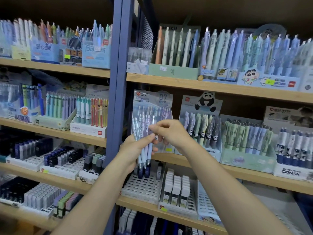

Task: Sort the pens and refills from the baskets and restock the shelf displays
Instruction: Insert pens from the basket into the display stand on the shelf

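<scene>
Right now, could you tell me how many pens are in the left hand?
About 4 pens, bunched upright in the left hand; the right hand pinches one near its top. More may be hidden behind.

Your left hand [133, 148] holds the pens [144, 141] right in front of the 0.7 display box [152, 106]. Your right hand [169, 133] pinches them from the right, and the panda box [201, 106] sits just right of that one.
</scene>
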`<state>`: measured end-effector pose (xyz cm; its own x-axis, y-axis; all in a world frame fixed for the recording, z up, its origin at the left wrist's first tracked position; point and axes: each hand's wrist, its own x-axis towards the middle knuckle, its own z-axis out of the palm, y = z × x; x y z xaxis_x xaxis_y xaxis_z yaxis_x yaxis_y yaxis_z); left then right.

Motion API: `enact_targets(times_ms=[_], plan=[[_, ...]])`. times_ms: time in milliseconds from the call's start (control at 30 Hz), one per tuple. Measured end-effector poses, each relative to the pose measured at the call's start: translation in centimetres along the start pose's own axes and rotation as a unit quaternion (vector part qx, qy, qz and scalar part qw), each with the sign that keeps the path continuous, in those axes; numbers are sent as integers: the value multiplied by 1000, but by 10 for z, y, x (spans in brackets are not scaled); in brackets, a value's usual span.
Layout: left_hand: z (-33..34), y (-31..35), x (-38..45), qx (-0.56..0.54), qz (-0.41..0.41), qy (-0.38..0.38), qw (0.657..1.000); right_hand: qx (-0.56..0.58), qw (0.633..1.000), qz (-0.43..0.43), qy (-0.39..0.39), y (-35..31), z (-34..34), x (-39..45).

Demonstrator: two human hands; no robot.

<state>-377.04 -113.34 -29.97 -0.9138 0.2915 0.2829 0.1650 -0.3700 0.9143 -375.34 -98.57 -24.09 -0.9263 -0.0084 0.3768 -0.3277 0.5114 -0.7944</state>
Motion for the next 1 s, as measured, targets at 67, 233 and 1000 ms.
enact_targets(times_ms=[67,233,1000], plan=[[4,-2,-2,5,-9,0,1000,52,998,8,23,5,-6,0],[2,-11,-9,17,-16,4,1000,176,982,35,58,9,-21,-3],[-54,-9,-18,-7,10,85,996,21,987,-43,151,-4,35,37]])
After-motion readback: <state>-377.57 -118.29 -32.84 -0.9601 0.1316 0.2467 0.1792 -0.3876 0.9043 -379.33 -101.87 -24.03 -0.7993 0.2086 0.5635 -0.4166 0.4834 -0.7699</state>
